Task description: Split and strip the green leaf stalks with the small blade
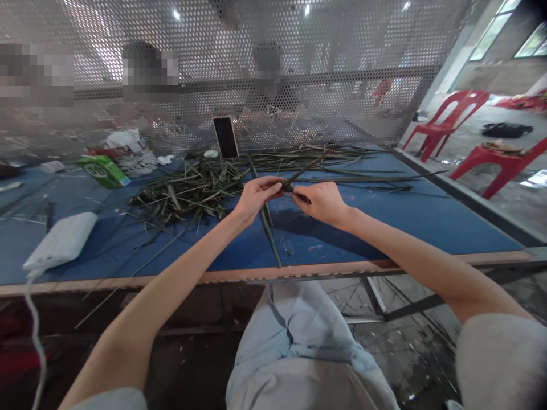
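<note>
Both my hands meet above the blue table (384, 222), pinching green leaf strips. My left hand (256, 196) is closed on a strip whose long end (271, 239) hangs down toward the table's front edge. My right hand (322, 202) is closed on the same bundle; a thin stem (305, 168) sticks up and to the right from between the fingers. Just behind my hands lies a heap of green leaf strips (188, 191), with longer strips (342, 156) spread to the right.
A white power bank (62, 239) with a cable lies at the left. A green carton (102, 171) and crumpled wrappers sit at the back left. A phone (225, 136) leans on the perforated screen (299, 68); people sit behind it. Red plastic chairs (448, 119) stand on the right.
</note>
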The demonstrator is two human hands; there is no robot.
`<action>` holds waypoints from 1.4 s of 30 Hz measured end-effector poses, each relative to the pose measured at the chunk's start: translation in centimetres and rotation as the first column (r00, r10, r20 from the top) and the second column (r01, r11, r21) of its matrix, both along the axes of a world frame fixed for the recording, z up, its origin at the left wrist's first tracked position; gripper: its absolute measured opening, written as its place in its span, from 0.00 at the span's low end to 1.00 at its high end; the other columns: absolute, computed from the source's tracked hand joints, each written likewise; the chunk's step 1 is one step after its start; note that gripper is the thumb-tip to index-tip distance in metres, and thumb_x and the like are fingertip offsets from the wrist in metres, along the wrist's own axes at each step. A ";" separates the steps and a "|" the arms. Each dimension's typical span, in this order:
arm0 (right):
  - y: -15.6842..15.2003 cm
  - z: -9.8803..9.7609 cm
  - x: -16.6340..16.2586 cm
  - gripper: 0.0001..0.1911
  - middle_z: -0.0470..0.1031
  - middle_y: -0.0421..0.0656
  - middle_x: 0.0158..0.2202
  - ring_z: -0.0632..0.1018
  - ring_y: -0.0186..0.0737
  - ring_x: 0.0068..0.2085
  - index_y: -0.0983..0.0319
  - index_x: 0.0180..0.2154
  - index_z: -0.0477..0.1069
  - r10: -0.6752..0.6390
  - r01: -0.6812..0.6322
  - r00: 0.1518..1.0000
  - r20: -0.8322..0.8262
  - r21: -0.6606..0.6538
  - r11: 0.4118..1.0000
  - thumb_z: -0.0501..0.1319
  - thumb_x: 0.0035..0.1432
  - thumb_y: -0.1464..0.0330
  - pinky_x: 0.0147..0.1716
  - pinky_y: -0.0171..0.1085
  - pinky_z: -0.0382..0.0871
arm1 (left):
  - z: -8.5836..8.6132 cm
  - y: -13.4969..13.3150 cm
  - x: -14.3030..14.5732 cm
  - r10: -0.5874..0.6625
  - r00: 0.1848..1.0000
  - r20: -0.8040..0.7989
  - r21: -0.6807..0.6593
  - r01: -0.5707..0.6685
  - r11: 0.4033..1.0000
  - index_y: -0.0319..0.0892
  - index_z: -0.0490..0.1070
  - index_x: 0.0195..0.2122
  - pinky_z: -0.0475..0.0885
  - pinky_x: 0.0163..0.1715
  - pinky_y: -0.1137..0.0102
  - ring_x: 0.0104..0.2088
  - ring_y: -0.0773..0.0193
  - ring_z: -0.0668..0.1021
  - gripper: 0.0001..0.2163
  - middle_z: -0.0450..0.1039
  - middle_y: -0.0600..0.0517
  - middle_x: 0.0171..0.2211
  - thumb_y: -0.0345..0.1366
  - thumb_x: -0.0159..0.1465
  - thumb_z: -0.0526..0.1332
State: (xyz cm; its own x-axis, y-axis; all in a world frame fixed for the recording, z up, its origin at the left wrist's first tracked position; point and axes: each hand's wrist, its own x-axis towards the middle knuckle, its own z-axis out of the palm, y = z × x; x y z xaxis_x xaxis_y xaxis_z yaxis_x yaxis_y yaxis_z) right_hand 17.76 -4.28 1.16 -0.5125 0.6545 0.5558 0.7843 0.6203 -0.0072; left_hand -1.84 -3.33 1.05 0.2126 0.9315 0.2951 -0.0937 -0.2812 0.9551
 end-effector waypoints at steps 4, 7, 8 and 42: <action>-0.1 0.1 0.0 0.21 0.76 0.46 0.24 0.71 0.38 0.25 0.61 0.32 0.75 -0.011 0.011 0.999 0.040 0.017 1.000 0.48 0.65 0.60 0.26 0.37 0.42 | 0.0 0.0 0.0 0.030 0.999 -0.032 0.048 -0.028 0.998 0.39 0.79 0.39 0.74 0.47 0.60 0.37 0.59 0.81 0.17 0.80 0.46 0.37 0.44 0.51 0.71; 0.0 0.1 0.0 0.20 0.76 0.45 0.23 0.71 0.37 0.24 0.61 0.31 0.75 -0.007 0.006 1.000 0.022 0.027 1.000 0.48 0.65 0.61 0.26 0.37 0.43 | -0.1 0.0 -0.1 0.045 0.998 -0.050 0.082 -0.041 0.996 0.39 0.79 0.39 0.74 0.47 0.61 0.37 0.59 0.81 0.17 0.80 0.46 0.36 0.44 0.51 0.71; 0.1 0.0 0.1 0.20 0.75 0.44 0.23 0.70 0.36 0.24 0.61 0.30 0.74 0.003 -0.003 1.000 0.002 0.021 1.000 0.49 0.65 0.61 0.26 0.37 0.43 | -0.1 0.1 -0.1 0.042 0.998 -0.053 0.082 -0.038 0.996 0.39 0.79 0.39 0.74 0.47 0.61 0.36 0.59 0.81 0.17 0.80 0.46 0.36 0.44 0.51 0.71; 1.5 3.4 4.5 0.38 0.76 0.43 0.24 0.72 0.31 0.19 0.65 0.41 0.74 0.330 -0.670 0.639 -0.695 -0.714 -0.205 0.67 0.39 0.42 0.15 0.28 0.58 | 1.2 1.2 -1.8 0.092 0.916 0.391 -0.302 0.033 0.953 0.41 0.70 0.46 0.72 0.42 0.70 0.31 0.68 0.78 0.16 0.76 0.52 0.31 0.23 0.57 0.57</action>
State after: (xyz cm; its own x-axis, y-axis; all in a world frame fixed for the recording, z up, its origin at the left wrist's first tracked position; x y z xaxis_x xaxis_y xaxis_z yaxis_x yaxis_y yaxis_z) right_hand 22.30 -2.82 4.57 -0.9761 0.2087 -0.0612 0.0886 0.1245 -0.9882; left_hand -3.65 -2.14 2.28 0.1074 0.9925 0.0579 -0.4776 0.0004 0.8786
